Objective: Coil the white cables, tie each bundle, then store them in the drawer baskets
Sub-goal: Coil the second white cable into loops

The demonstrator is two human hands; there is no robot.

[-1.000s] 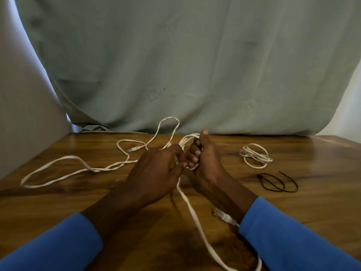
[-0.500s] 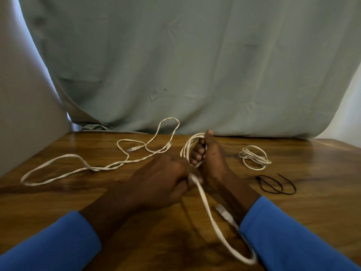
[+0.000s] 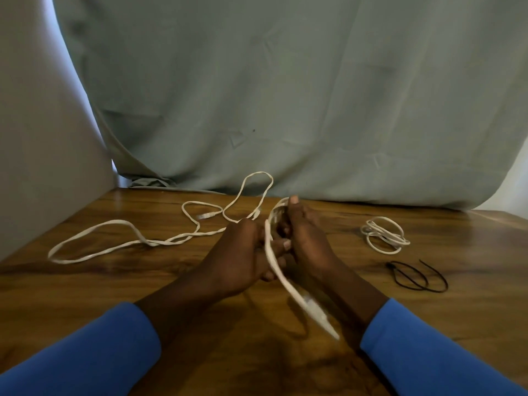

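Table (image 3: 114, 284): varnished wood, glossy, dark grain. White cable (image 3: 285, 282): flat, smooth plastic-looking sheath, approx. matt. Backdrop sheet (image 3: 314, 95): grey-green cloth, matt, creased. Sleeves (image 3: 85, 355): blue cloth, matt. Black ties (image 3: 417, 277): thin, dull finish.

Left sleeve (image 3: 85, 352): bright blue, long, plain smooth cloth; fills the lower left corner of the frame and ends in a soft rounded cuff edge on the forearm.
Right sleeve (image 3: 428, 352): same bright blue plain cloth, lower right corner of the frame, its cuff edge ending short of the wrist.
Forearms: bare between each cuff and hand, near the frame centre.
Left hand (image 3: 240, 258): bare.
Right hand (image 3: 305, 241): bare.
Fingers (image 3: 294, 204): short trimmed nails, one showing clearly at the thumb tip just above centre.
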